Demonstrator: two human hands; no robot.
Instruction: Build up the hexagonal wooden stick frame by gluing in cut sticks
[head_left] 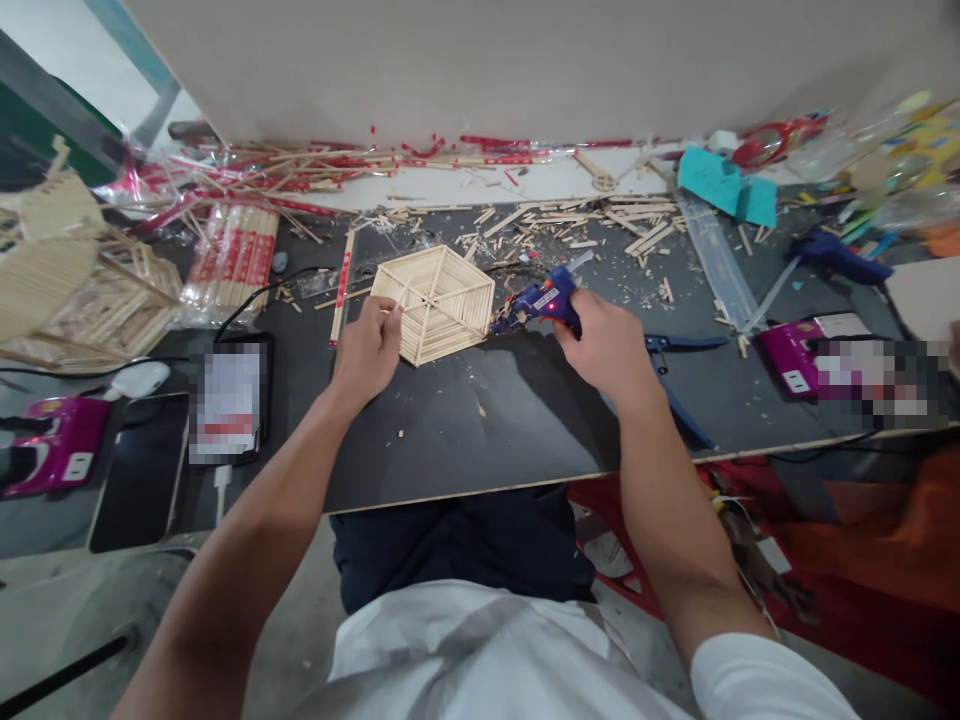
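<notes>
A hexagonal panel of pale wooden sticks (450, 310), with spokes meeting at its centre, lies on the dark tabletop. At its left edge, my left hand (369, 345) is closed in a pinch, with what looks like a short wooden stick (403, 297) at the fingertips. My right hand (604, 340) grips a blue hot glue gun (551, 300) by its handle. A small red light glows on the gun. Its nozzle points left, close to the panel's right edge, and has brownish residue around it.
Loose stick offcuts (555, 220) litter the back. Bundled chopsticks (232, 255), a wooden stick structure (135, 300) and two phones (142, 470) sit at left. Blue-handled cutters (679, 400), a clear ruler (716, 260), a second glue gun (844, 258) and a magenta power strip (787, 355) are at right.
</notes>
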